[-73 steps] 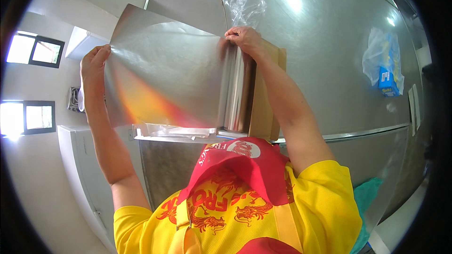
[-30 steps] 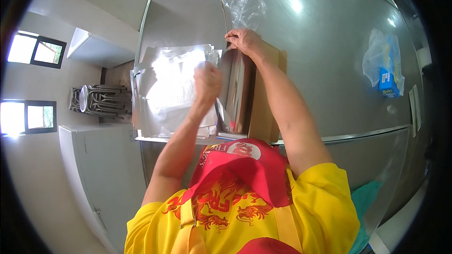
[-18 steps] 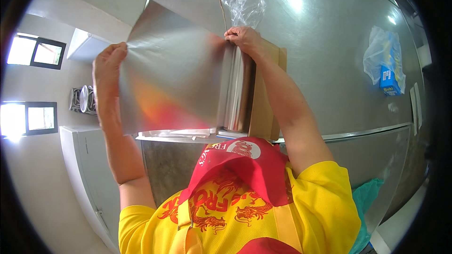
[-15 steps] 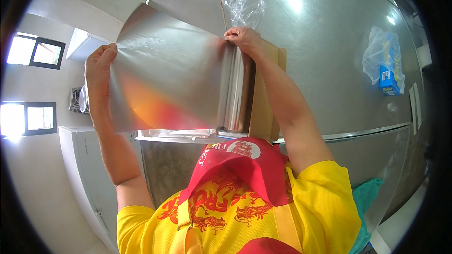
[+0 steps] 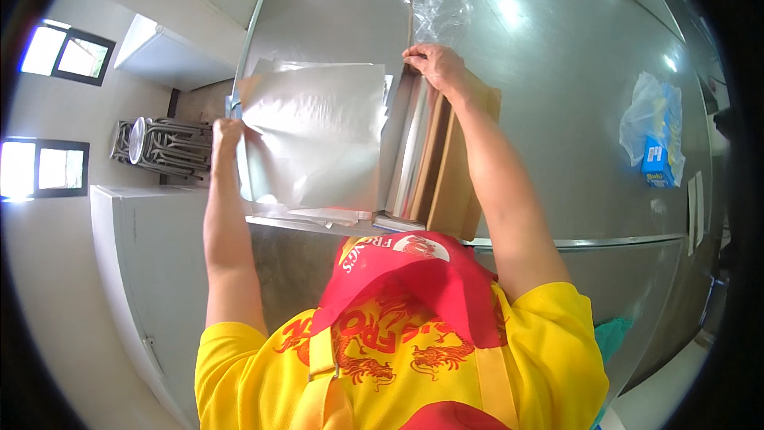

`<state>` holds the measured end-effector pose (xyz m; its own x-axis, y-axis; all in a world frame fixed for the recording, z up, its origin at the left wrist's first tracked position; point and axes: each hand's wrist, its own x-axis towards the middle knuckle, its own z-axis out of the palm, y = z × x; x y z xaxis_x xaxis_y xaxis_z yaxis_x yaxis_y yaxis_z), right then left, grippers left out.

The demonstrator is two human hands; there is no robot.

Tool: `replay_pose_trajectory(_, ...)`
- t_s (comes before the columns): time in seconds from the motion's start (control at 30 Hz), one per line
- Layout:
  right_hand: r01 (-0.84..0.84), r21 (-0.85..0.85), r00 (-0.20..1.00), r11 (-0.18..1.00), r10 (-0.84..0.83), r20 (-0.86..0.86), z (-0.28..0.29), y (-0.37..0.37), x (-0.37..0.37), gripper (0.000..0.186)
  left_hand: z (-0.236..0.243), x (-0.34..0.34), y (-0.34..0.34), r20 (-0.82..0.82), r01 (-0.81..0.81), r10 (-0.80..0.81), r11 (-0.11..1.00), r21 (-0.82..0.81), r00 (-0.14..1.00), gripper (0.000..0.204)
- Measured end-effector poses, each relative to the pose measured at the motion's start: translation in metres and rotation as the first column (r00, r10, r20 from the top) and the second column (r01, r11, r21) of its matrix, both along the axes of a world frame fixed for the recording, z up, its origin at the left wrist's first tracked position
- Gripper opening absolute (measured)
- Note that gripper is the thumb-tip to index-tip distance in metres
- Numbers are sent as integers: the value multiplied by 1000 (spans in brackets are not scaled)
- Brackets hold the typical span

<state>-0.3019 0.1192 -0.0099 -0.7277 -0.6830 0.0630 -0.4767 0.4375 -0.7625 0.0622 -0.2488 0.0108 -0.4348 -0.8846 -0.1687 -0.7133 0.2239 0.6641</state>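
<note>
In my left hand point(image 5: 228, 130) the left edge of a sheet of aluminium foil point(image 5: 318, 135) is gripped. The sheet spreads over a pile of sheets near the table's front edge, its right edge apart from the foil roll point(image 5: 415, 147). That roll lies in a long open cardboard box point(image 5: 458, 179) to the right. My right hand point(image 5: 436, 68) is pinched at the box's far end, on the near end of a thin brown strip point(image 5: 410, 0) that runs away from me. What exactly lies between those fingertips is partly hidden.
Crumpled clear plastic point(image 5: 438, 8) lies beyond my right hand on the metal table point(image 5: 557, 111). At the far right sits a blue box point(image 5: 657, 161) in a clear bag. Stacked metal stools point(image 5: 171, 143) and a white cabinet point(image 5: 151, 255) stand left of the table.
The foil sheet has come away from the roll and dropped from a raised, curved position onto the pile. My left hand has moved lower and rightward with it; my right hand stays at the box's far end.
</note>
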Motion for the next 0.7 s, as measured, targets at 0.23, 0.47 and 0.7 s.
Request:
replay_pose_trajectory(0.23,-16,19,1000,1000,16,-19,2,-8,0,21,-92,57,1,320,-204,339,899,-386,885,24)
replay_pose_trajectory(0.47,-15,33,1000,999,14,22,8,-6,5,21,-55,29,63,392,-22,365,755,-655,844,39)
replay_pose_trajectory(0.7,-17,-31,999,999,16,-47,-1,-2,1,22,2,-110,299,-9,521,-648,620,-587,762,24)
